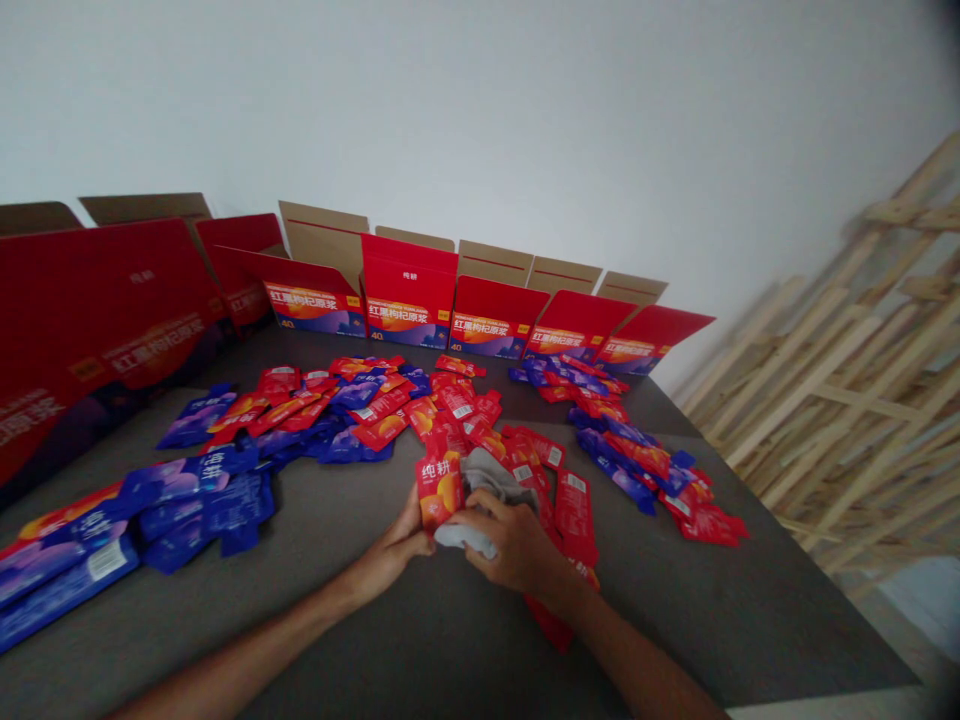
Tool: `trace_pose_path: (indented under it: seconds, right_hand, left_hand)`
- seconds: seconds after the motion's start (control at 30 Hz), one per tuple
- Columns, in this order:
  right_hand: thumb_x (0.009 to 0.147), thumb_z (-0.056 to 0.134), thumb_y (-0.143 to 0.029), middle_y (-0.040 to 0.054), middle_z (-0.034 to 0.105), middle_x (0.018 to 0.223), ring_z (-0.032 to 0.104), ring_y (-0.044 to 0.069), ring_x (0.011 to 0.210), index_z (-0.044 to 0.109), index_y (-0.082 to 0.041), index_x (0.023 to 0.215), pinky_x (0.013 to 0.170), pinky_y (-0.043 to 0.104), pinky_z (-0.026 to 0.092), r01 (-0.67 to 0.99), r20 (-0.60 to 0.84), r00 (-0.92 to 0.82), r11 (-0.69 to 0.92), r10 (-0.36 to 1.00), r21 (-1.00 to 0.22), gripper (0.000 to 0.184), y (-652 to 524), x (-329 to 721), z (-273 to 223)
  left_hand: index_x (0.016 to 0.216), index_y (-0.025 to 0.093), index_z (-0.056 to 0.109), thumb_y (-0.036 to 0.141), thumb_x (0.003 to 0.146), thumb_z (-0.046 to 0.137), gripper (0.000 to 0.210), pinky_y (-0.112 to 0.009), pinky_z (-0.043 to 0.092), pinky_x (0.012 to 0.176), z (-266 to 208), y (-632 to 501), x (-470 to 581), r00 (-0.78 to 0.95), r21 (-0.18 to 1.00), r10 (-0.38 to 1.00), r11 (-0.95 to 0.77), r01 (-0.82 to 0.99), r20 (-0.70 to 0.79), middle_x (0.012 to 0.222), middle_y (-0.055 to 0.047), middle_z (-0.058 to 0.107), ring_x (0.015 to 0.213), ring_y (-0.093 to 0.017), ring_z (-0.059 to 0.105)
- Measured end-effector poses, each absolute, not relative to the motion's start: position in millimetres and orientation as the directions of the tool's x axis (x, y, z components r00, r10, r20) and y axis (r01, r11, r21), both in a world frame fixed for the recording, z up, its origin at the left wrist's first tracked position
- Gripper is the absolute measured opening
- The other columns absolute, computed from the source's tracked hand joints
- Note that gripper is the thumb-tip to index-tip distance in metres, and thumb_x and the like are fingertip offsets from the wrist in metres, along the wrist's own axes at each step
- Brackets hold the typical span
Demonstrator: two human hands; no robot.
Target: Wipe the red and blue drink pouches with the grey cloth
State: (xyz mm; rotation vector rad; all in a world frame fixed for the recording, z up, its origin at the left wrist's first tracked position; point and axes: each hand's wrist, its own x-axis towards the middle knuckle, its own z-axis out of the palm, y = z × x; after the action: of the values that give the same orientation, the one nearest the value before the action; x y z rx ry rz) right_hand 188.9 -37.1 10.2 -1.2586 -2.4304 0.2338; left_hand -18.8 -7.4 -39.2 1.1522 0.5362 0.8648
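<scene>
A red pouch [441, 491] with orange fruit printed on it is held up in my left hand [403, 537], thumb in front near its lower corner. Close beside it on the right, my right hand [507, 537] is closed around a grey cloth [491, 474], and part of the cloth hangs below the fingers next to the pouch. Whether the cloth touches the pouch I cannot tell. Under and behind my right hand lies a loose pile of red pouches [576, 515], some showing barcodes.
Blue pouches [206, 508] lie in a heap at the left, and mixed red and blue pouches [360, 395] sit mid-table. More pouches [652, 455] are at the right. Open red cartons [409, 300] line the table's back. Wooden racks [847, 390] stand beyond the right edge.
</scene>
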Motion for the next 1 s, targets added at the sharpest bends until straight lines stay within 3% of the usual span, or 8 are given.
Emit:
trace_pose_path:
  seconds: [0.23, 0.43, 0.53, 0.73, 0.87, 1.0]
  right_hand:
    - [0.083, 0.061, -0.017, 0.0074, 0.062, 0.112, 0.062, 0.021, 0.101, 0.064, -0.024, 0.115, 0.089, 0.036, 0.052, 0.721, 0.439, -0.228, 0.453, 0.869, -0.524, 0.033, -28.5, 197.7, 7.5]
    - [0.083, 0.063, -0.019, 0.0061, 0.066, 0.118, 0.061, 0.021, 0.112, 0.068, -0.021, 0.107, 0.100, 0.038, 0.047, 0.491, 0.333, -0.333, 0.464, 0.882, -0.737, 0.025, -28.5, 198.2, 15.5]
    - [0.084, 0.064, -0.019, 0.0046, 0.070, 0.114, 0.064, 0.020, 0.107, 0.069, -0.021, 0.111, 0.097, 0.036, 0.049, 0.418, 0.248, -0.375, 0.401, 0.893, -0.815, 0.028, -28.9, 198.9, 18.3]
    - [0.083, 0.066, -0.025, 0.0037, 0.073, 0.107, 0.069, 0.021, 0.095, 0.072, -0.023, 0.109, 0.083, 0.033, 0.056, 0.382, 0.144, -0.252, 0.235, 0.957, -0.894, 0.027, -25.8, 204.9, 14.5]
    - [0.079, 0.070, -0.035, 0.0043, 0.075, 0.096, 0.070, 0.022, 0.083, 0.074, -0.022, 0.105, 0.070, 0.031, 0.057, 0.325, 0.077, -0.074, 0.097, 0.994, -0.941, 0.029, -20.7, 215.9, 13.7]
    - [0.071, 0.077, -0.043, 0.0055, 0.076, 0.087, 0.071, 0.022, 0.075, 0.074, -0.018, 0.098, 0.064, 0.029, 0.057, 0.053, -0.018, 0.192, -0.028, 0.981, -0.998, 0.037, -4.0, 242.4, 20.3]
  left_hand:
    - [0.155, 0.031, 0.012, 0.013, 0.078, 0.052, 0.089, -0.029, 0.040, 0.072, -27.8, -15.9, -20.8, 0.687, 0.976, 0.726, 0.145, -0.163, 0.007, 0.108, -0.004, 0.062, 0.087, -0.019, 0.054]
    - [0.155, 0.030, 0.011, 0.011, 0.076, 0.051, 0.091, -0.030, 0.041, 0.074, -33.7, -10.5, -19.9, 0.636, 0.969, 0.772, 0.146, -0.201, 0.016, 0.107, -0.004, 0.063, 0.088, -0.020, 0.055]
    - [0.155, 0.030, 0.012, 0.010, 0.075, 0.053, 0.092, -0.031, 0.042, 0.078, -40.4, -8.6, -21.0, 0.631, 0.972, 0.776, 0.143, -0.186, 0.007, 0.113, -0.004, 0.061, 0.091, -0.020, 0.053]
    - [0.153, 0.032, 0.012, 0.011, 0.077, 0.052, 0.089, -0.036, 0.043, 0.085, -54.4, -4.9, -21.8, 0.702, 0.953, 0.711, 0.184, -0.240, 0.040, 0.117, -0.006, 0.058, 0.094, -0.020, 0.055]
    - [0.149, 0.036, 0.022, 0.012, 0.075, 0.053, 0.084, -0.043, 0.048, 0.087, -61.6, 1.3, -15.9, 0.738, 0.908, 0.658, 0.204, -0.367, 0.151, 0.132, -0.008, 0.045, 0.104, -0.023, 0.053]
    - [0.145, 0.038, 0.029, 0.017, 0.072, 0.057, 0.082, -0.041, 0.053, 0.076, -73.5, 8.3, -10.5, 0.698, 0.892, 0.684, 0.155, -0.425, 0.214, 0.124, -0.008, 0.044, 0.103, -0.023, 0.048]
